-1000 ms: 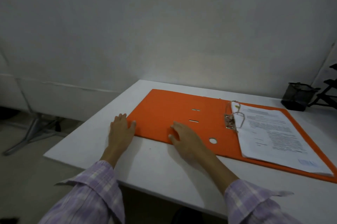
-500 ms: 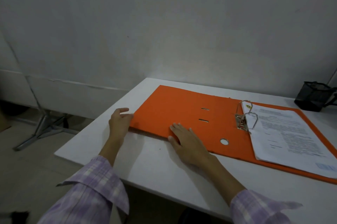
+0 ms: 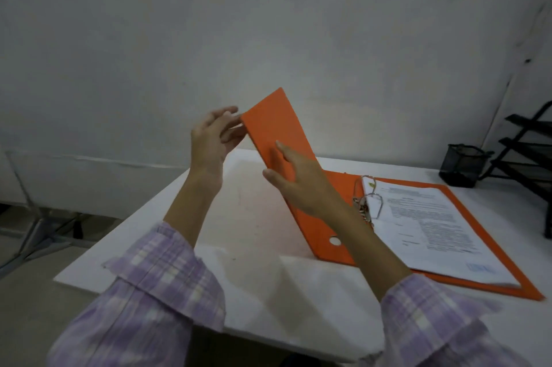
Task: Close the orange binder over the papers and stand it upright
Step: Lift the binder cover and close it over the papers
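Observation:
The orange binder (image 3: 276, 124) lies open on the white table (image 3: 268, 292), its left cover raised steeply off the surface. My left hand (image 3: 213, 139) holds that cover's outer edge near the top corner, fingertips on it. My right hand (image 3: 294, 180) lies with spread fingers against the cover's near face, lower down. The back cover stays flat under a stack of printed papers (image 3: 433, 226) threaded on the open metal rings (image 3: 369, 202). A round finger hole (image 3: 334, 240) shows in the spine.
A black mesh pen cup (image 3: 463, 165) stands at the back right of the table, beside a black tiered tray rack (image 3: 531, 154). A white wall rises close behind the table. The table's left corner and front edge are near my arms.
The left cover, flat on the table before, has swung up to a steep angle. Both hands rose with it, the left gripping its edge.

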